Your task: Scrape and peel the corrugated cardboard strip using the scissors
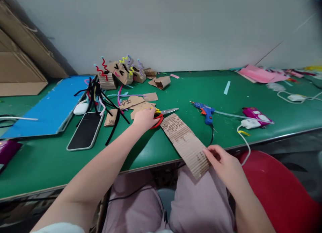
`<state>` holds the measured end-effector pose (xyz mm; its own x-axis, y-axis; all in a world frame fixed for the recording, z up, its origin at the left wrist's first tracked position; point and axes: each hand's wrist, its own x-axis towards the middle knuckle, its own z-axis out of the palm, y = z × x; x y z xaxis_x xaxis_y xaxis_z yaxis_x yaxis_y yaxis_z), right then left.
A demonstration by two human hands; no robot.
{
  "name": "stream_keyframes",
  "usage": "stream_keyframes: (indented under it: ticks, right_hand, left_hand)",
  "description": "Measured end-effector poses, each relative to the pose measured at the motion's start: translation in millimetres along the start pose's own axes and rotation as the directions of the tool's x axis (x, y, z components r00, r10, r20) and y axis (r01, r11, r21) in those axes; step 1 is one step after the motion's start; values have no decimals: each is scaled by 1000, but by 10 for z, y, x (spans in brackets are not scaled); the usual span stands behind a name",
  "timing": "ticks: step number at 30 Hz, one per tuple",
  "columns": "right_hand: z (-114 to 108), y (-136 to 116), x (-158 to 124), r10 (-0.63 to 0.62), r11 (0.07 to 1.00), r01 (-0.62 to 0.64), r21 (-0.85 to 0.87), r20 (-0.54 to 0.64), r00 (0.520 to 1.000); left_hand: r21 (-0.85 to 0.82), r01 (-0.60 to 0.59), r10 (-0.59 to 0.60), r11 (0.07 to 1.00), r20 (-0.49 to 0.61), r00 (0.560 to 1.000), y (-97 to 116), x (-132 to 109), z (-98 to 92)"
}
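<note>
My left hand (144, 119) reaches across the green table (50, 159) and closes over the red handles of a pair of scissors (163, 114), whose blades lie on the table pointing right. My right hand (223, 164) pinches the near end of a long strip of corrugated cardboard (183, 140). The strip runs from the table's front edge up toward the scissors. Cut cardboard pieces (136, 104) lie just beyond my left hand.
A blue glue gun (206, 112) with its cord lies right of the scissors. A phone (85, 130), black pipe cleaners (100, 95), small cardboard figures (120, 73), a blue board (50, 107), pink paper (259, 73) and a red chair (279, 189) surround the work area.
</note>
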<state>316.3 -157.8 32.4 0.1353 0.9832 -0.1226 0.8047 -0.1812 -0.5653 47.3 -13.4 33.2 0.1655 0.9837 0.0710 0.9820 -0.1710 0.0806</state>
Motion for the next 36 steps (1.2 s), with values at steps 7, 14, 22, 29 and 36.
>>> stream_keyframes:
  ticks: [7, 14, 22, 29, 36]
  right_hand:
    - [11, -172, 219, -108, 994, 105, 31, 146, 983]
    - [100, -48, 70, -50, 993, 28, 112, 200, 979]
    - [95, -18, 215, -127, 991, 127, 30, 15, 992]
    - [-68, -521, 936, -212, 930, 255, 263, -181, 960]
    - [110, -956, 1495, -200, 841, 182, 510, -19, 980]
  left_hand:
    - [-17, 15, -16, 1000, -45, 999, -122, -27, 44]
    - [-40, -43, 40, 998, -66, 997, -100, -65, -8]
    - [-54, -171, 155, 984, -222, 963, -47, -104, -53]
    - [-72, -245, 209, 967, -327, 922, -87, -91, -23]
    - [-58, -280, 246, 958, -328, 912, -75, -121, -42]
